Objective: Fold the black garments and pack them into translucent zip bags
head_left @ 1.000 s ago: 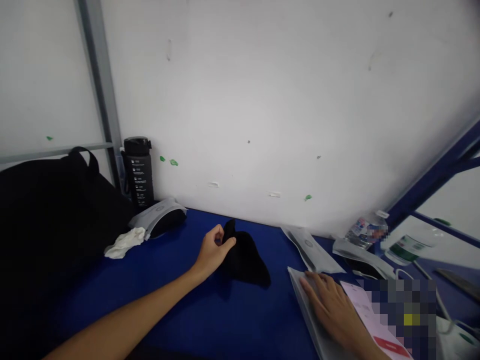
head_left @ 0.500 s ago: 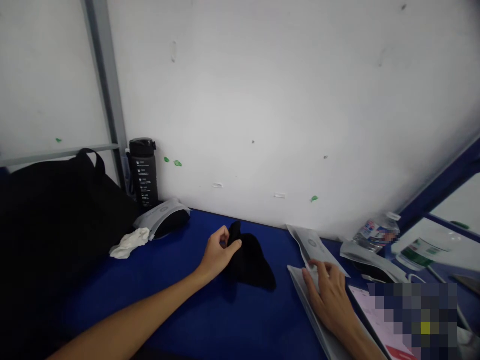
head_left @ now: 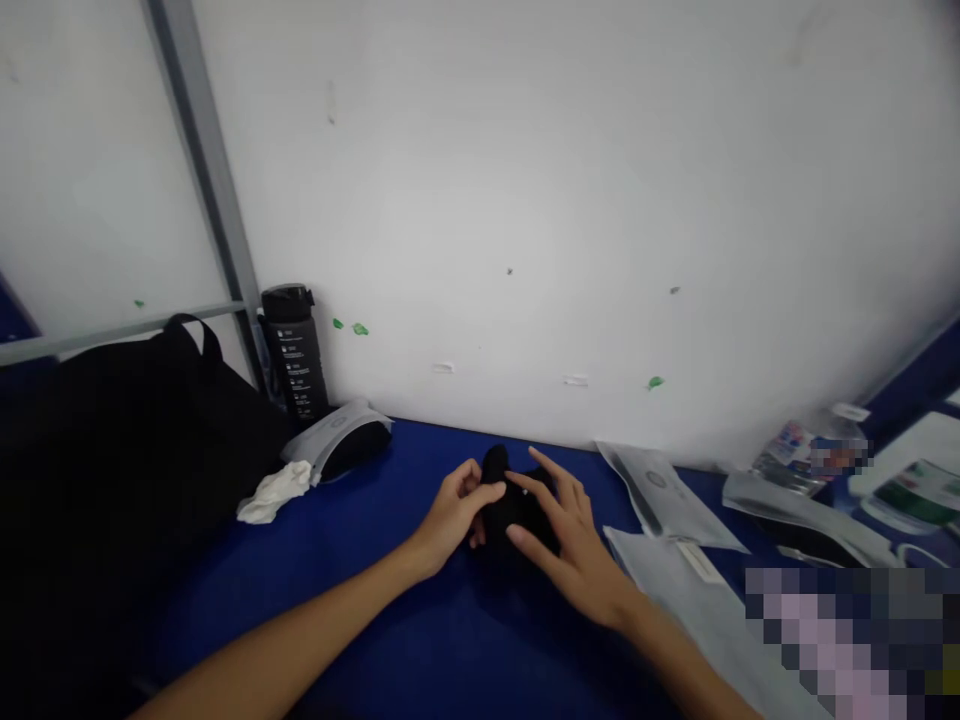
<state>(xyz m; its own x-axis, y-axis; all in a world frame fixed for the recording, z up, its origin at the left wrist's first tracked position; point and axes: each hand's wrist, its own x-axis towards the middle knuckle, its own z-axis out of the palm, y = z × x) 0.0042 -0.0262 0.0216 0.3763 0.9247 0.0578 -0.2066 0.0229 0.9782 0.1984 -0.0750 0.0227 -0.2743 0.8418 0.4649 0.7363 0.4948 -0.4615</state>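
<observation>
My left hand [head_left: 455, 518] pinches the upper left edge of a soft black cloth item [head_left: 499, 540], its exact kind unclear. Over the right side of that cloth, my right hand [head_left: 571, 545] has its fingers spread, with fingertips at or just above the fabric. Both hands hide much of the cloth, which rests on or just above the blue tabletop [head_left: 360, 600]. To the right of my right hand lie two flat frosted plastic pouches, a far pouch [head_left: 664, 497] and a near pouch [head_left: 720, 610].
At the left are a large black bag [head_left: 150, 430], a dark bottle [head_left: 294, 355], a crumpled white tissue [head_left: 276, 492] and a frosted pouch [head_left: 330, 432] with black contents. Another pouch [head_left: 802, 507] and a clear plastic bottle [head_left: 795, 450] stand at the right. A white wall [head_left: 480, 200] closes the back.
My right hand has left the near pouch and come over to the black cloth. My left hand has kept its pinch. The view has shifted slightly.
</observation>
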